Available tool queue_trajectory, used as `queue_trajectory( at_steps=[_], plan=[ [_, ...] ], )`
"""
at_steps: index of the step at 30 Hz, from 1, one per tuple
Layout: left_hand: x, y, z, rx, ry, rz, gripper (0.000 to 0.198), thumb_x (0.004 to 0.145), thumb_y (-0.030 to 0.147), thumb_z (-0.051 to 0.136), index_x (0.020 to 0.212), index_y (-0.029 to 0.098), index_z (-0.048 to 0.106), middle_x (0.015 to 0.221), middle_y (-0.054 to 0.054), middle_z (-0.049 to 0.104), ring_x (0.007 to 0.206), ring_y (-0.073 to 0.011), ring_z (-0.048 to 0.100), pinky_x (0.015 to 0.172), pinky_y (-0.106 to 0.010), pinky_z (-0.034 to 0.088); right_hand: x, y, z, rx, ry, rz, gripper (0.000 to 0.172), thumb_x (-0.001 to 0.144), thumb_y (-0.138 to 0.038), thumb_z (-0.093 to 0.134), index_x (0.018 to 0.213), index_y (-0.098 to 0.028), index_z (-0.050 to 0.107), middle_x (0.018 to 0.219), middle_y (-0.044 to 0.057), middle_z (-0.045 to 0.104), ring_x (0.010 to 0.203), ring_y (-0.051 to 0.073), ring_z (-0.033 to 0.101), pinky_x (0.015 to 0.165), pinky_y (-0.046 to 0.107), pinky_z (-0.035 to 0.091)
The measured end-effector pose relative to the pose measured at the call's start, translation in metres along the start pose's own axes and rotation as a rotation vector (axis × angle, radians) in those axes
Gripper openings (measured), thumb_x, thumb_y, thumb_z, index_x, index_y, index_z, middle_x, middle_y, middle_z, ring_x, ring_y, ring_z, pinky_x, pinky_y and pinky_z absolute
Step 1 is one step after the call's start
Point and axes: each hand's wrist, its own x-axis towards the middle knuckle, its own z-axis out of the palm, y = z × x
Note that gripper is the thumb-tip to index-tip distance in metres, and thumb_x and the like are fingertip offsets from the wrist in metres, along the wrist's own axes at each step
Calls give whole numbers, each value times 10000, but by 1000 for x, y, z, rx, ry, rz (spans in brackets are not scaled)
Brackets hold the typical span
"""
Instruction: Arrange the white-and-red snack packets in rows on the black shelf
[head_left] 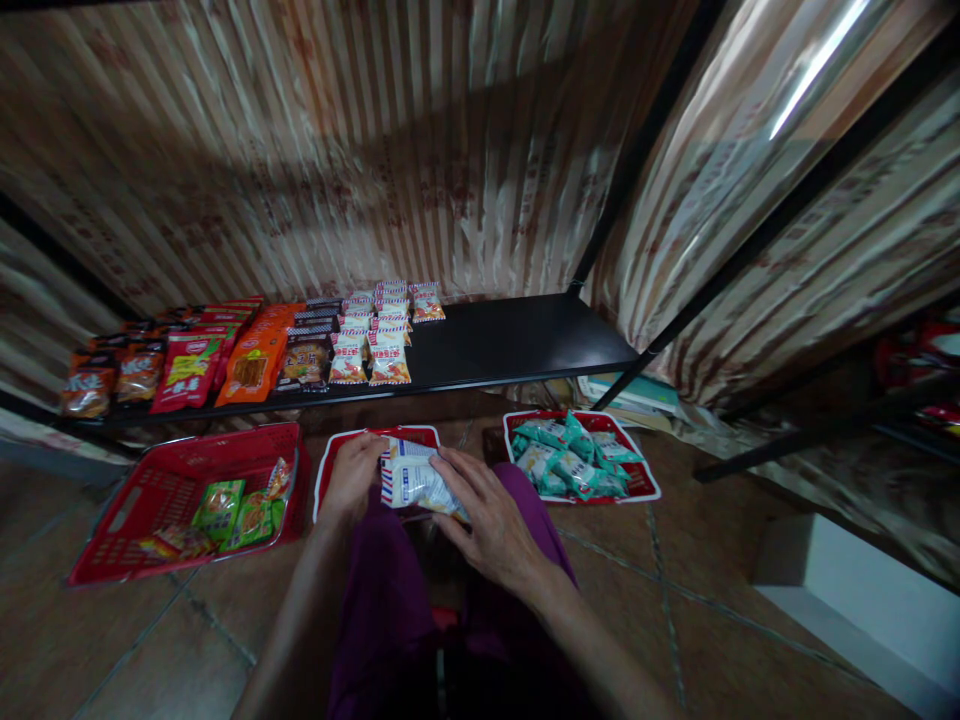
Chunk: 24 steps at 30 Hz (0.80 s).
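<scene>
Between my two hands is a white snack bag [420,474] with a striped red and blue end, held above my knees. My left hand [354,476] grips its striped left end. My right hand [487,508] is wrapped over its right side. Behind the bag, a red basket [416,435] with a white rim is mostly hidden by my hands and legs. On the black shelf ahead, similar small white snack bags [388,358] stand in rows, the nearest of them past the basket.
Left on the shelf [517,340] are orange bags [255,360], red bags [187,370] and dark brown bags [304,360]. A red basket [135,510] with green packets sits at left. Another basket [651,484] holds teal packets [574,460]. A white box [862,590] lies at right.
</scene>
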Motion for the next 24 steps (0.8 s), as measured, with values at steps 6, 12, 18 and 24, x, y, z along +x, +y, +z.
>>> queue_trajectory(
  at_steps=[6, 12, 18, 24],
  plan=[
    [-1, 3, 1, -28, -51, -2, 365, 583, 499, 676, 666, 156, 583, 541, 1, 592, 438, -123, 566, 392, -208, 400, 3, 2, 2, 322, 152, 316, 544, 767, -233, 626, 1294, -295, 505, 1246, 65, 604, 1123, 274, 563, 961, 449, 449],
    [-1, -6, 2, 9, -5, 45, 427, 599, 520, 699, 792, 146, 629, 804, -76, 681, 678, -163, 652, 522, -221, 469, 10, -1, -2, 1127, 358, 822, 579, 646, -337, 763, 1187, -241, 581, 1154, 64, 658, 998, 267, 634, 859, 413, 502],
    [-12, -13, 12, 38, -209, -24, 503, 611, 531, 714, 948, 161, 660, 945, -110, 689, 832, -204, 644, 655, -279, 502, 16, -4, -3, 1452, 235, 940, 495, 633, -339, 776, 1086, -204, 628, 935, 71, 729, 826, 248, 690, 733, 369, 530],
    [-22, -13, 21, -10, -264, -94, 492, 580, 506, 747, 933, 173, 659, 934, -100, 699, 792, -214, 659, 625, -281, 500, 16, -3, 1, 1461, 217, 961, 416, 670, -343, 756, 1042, -189, 651, 900, 62, 738, 805, 236, 693, 697, 330, 528]
  ],
)
